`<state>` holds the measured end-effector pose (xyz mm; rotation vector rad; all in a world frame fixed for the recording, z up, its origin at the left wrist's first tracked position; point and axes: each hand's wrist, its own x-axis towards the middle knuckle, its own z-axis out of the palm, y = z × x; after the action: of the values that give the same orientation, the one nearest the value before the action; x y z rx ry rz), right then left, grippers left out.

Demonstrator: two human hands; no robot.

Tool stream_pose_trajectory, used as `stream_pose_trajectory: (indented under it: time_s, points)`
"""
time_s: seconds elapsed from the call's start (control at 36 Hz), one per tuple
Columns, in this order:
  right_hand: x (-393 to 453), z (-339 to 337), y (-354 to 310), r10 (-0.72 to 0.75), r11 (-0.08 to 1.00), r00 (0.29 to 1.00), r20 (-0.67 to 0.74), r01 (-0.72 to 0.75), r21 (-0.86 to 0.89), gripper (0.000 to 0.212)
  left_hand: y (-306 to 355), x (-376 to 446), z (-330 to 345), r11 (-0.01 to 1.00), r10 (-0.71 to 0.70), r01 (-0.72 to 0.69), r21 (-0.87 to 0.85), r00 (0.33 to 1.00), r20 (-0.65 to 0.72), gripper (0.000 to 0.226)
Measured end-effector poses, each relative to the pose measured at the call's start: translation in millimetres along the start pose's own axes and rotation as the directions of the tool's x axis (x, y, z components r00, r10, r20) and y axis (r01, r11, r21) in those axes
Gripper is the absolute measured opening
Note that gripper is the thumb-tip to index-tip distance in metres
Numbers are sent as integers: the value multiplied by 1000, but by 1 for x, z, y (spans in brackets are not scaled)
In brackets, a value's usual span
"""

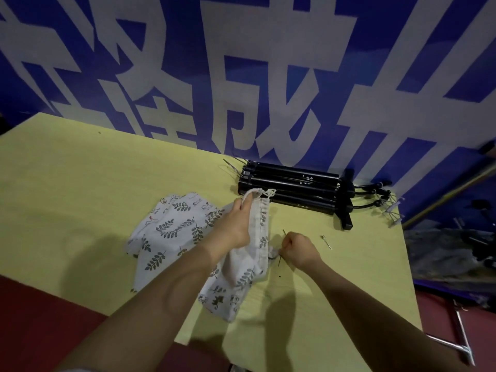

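Metal pin point(280, 260) half-hidden inside right hand point(300, 249)

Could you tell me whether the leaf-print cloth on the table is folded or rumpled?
Rumpled: the leaf-print cloth lies in overlapping layers, its gathered edge gripped by the left hand; the right hand pinches a needle.

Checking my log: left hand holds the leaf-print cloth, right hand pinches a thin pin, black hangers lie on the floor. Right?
One error: the head view shows the black hangers on the yellow table, not the floor. Correct otherwise: left hand on leaf-print cloth, right hand on thin pin.
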<state>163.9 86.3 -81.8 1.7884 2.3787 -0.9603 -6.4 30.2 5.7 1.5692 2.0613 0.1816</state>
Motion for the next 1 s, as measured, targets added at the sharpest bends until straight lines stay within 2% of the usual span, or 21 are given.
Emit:
stream_pose_trajectory:
  time_s: [0.11, 0.31, 0.36, 0.56, 0.67, 0.72, 0.78, 0.86, 1.0]
  points:
    - [-1, 12, 3, 10, 999, 1000, -5, -10, -48, 25, -3, -2, 14, 1000, -10, 10, -1, 998, 64, 114]
    - [0, 18, 2, -37, 998, 999, -36, 35, -56, 14, -4, -5, 16, 998, 18, -14, -63, 998, 62, 111]
    - [-3, 19, 2, -33, 998, 998, -53, 31, -45, 20, -4, -6, 13, 997, 26, -20, -69, 996, 86, 113]
    - [-11, 2, -4, -94, 980, 961, -259, 134, 144, 22, 0, -4, 3, 999, 48, -44, -29, 988, 150, 113]
    - [-14, -20, -30, -84, 881, 935, -344, 231, 413, 11, 0, -5, -5, 998, 44, -36, -43, 976, 212, 109]
    - [-14, -27, -46, -93, 795, 946, -311, 258, 549, 5, -1, -4, -9, 999, 37, -29, -46, 981, 190, 108]
    - [-14, -29, -59, -137, 764, 954, -268, 274, 584, 6, -3, -4, -14, 998, 32, -25, -50, 987, 156, 106]
    - [-10, -22, -72, -179, 754, 955, -236, 288, 590, 8, -6, -3, -23, 997, 35, -27, -72, 993, 111, 101]
    - [-2, -12, -79, -234, 799, 953, -194, 302, 520, 7, -11, 0, -36, 994, 43, -39, -102, 998, 42, 88]
